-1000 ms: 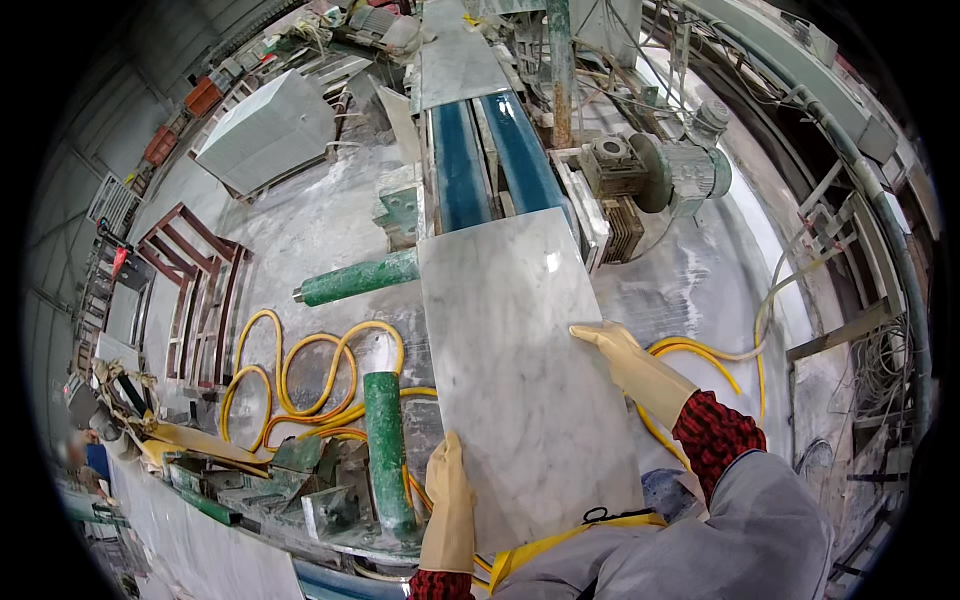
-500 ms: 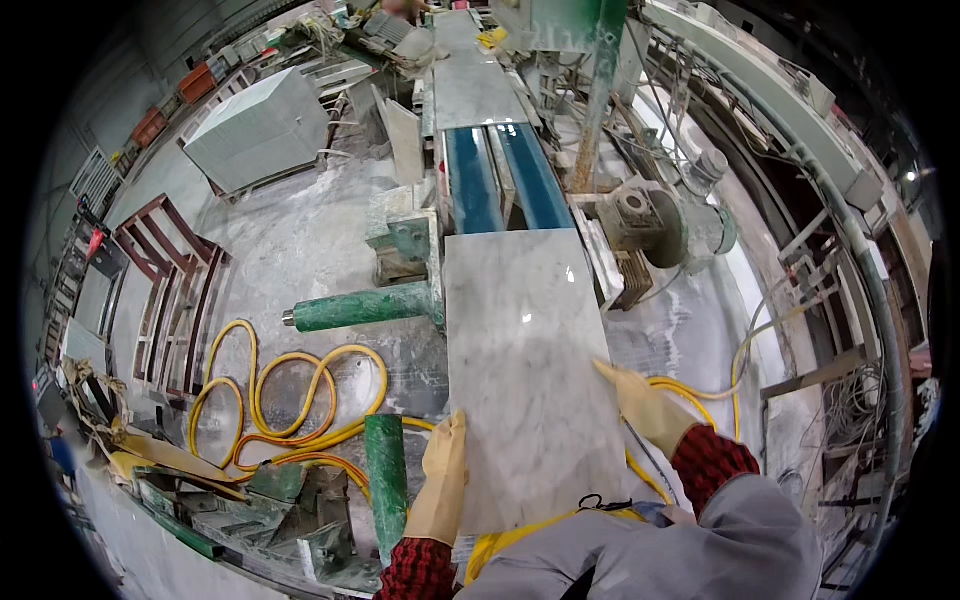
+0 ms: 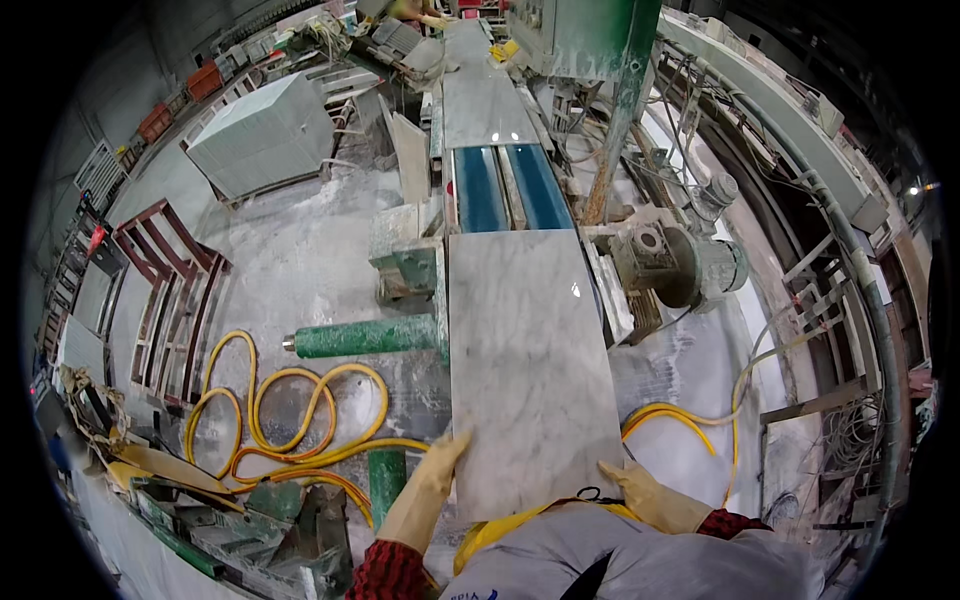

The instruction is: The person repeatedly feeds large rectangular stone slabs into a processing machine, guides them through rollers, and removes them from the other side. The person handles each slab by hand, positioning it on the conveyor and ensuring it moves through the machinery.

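A long grey-white marble slab (image 3: pixel 530 350) lies lengthwise before me, its far end on two blue conveyor belts (image 3: pixel 482 190) and its near end close to my waist. My left hand (image 3: pixel 428 485), in a cream rubber glove, is closed on the slab's left edge near the close corner. On the right edge, close to the near end, my right hand (image 3: pixel 650 495) in a matching glove grips with the thumb side on top. The fingers under the slab are hidden. Farther along the line lies another marble slab (image 3: pixel 488 105), apart from mine by a stretch of bare belt.
A green roller (image 3: pixel 370 336) juts out left of the line; a motor (image 3: pixel 665 260) stands to its right. Yellow hose (image 3: pixel 320 375) coils on the floor. A maroon rack (image 3: pixel 175 290) and pale block stack (image 3: pixel 262 135) stand left. Another person's arm (image 3: pixel 432 20) shows at the far end.
My marble slab has slid forward, narrowing the gap to the far slab. My right hand has shifted back along the edge toward the near corner. The view has tilted slightly upward.
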`<move>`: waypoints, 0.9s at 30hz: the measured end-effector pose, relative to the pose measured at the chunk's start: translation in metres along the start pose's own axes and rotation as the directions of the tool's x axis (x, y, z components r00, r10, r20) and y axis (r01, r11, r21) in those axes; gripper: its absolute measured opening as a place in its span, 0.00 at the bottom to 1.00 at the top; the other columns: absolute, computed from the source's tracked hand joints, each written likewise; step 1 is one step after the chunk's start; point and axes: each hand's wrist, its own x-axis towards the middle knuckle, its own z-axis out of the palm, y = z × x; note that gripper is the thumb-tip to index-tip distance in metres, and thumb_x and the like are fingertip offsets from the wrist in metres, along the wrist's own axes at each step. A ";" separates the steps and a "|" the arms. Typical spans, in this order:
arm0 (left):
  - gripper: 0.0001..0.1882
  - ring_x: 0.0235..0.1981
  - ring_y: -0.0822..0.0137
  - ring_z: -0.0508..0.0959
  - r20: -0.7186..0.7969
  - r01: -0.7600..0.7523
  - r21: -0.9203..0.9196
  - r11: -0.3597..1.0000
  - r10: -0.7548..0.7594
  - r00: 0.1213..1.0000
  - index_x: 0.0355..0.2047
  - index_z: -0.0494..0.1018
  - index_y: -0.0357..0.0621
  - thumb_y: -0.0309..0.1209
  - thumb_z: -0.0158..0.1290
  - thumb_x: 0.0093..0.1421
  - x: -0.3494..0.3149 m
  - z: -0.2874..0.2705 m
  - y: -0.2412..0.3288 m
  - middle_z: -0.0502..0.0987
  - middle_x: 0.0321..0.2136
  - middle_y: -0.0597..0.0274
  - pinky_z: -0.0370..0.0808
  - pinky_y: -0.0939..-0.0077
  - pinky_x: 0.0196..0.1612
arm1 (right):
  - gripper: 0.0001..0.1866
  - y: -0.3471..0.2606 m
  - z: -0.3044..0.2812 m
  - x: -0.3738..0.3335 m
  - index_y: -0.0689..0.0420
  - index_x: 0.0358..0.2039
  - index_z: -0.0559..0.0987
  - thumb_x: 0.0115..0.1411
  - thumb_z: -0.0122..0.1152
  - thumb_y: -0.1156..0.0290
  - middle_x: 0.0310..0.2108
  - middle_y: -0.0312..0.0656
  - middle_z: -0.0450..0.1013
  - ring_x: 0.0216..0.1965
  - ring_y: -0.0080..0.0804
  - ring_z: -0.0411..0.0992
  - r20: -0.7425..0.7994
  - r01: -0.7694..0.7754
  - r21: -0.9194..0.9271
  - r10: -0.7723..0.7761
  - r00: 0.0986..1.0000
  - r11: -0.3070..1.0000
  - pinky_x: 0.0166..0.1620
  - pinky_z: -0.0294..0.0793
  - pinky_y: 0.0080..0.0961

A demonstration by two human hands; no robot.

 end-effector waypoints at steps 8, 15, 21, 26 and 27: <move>0.22 0.42 0.62 0.87 -0.133 -0.030 0.140 0.990 0.049 0.990 0.56 0.78 0.31 0.36 0.63 0.70 0.021 0.012 0.009 0.85 0.48 0.53 0.85 0.70 0.42 | 0.27 0.054 -0.038 0.136 0.60 0.65 0.77 0.69 0.70 0.63 0.55 0.46 0.81 0.55 0.39 0.79 -0.171 -0.254 0.624 0.446 0.879 0.739 0.58 0.78 0.38; 0.17 0.34 0.62 0.84 -0.258 -0.170 -0.274 0.946 0.098 0.961 0.42 0.77 0.38 0.41 0.64 0.70 0.103 0.031 0.047 0.84 0.37 0.56 0.85 0.68 0.42 | 0.25 0.042 -0.103 0.206 0.64 0.62 0.77 0.72 0.66 0.60 0.55 0.53 0.80 0.55 0.44 0.79 -0.220 0.048 -0.452 -0.163 0.962 0.891 0.55 0.80 0.38; 0.29 0.40 0.61 0.86 -0.310 0.164 -0.158 0.974 -0.207 0.928 0.54 0.76 0.32 0.52 0.51 0.77 0.074 0.064 0.062 0.86 0.46 0.48 0.85 0.65 0.46 | 0.28 0.016 -0.085 0.196 0.65 0.56 0.80 0.81 0.46 0.50 0.42 0.54 0.83 0.40 0.36 0.82 0.190 -0.550 0.729 0.652 0.734 0.408 0.48 0.84 0.32; 0.28 0.37 0.62 0.86 -0.228 0.030 -0.084 0.996 -0.049 0.972 0.50 0.77 0.27 0.48 0.49 0.79 0.085 0.071 0.078 0.86 0.42 0.46 0.85 0.71 0.42 | 0.36 0.032 -0.065 0.223 0.70 0.50 0.82 0.80 0.44 0.43 0.37 0.53 0.84 0.32 0.36 0.81 0.087 -0.521 0.740 0.708 0.701 0.425 0.38 0.86 0.30; 0.27 0.36 0.62 0.86 -0.205 0.015 -0.062 0.998 -0.027 0.978 0.49 0.77 0.27 0.47 0.49 0.80 0.085 0.068 0.078 0.86 0.41 0.46 0.85 0.72 0.41 | 0.38 0.035 -0.064 0.221 0.70 0.47 0.84 0.80 0.44 0.42 0.36 0.54 0.85 0.31 0.36 0.81 0.078 -0.536 0.714 0.709 0.701 0.450 0.36 0.85 0.30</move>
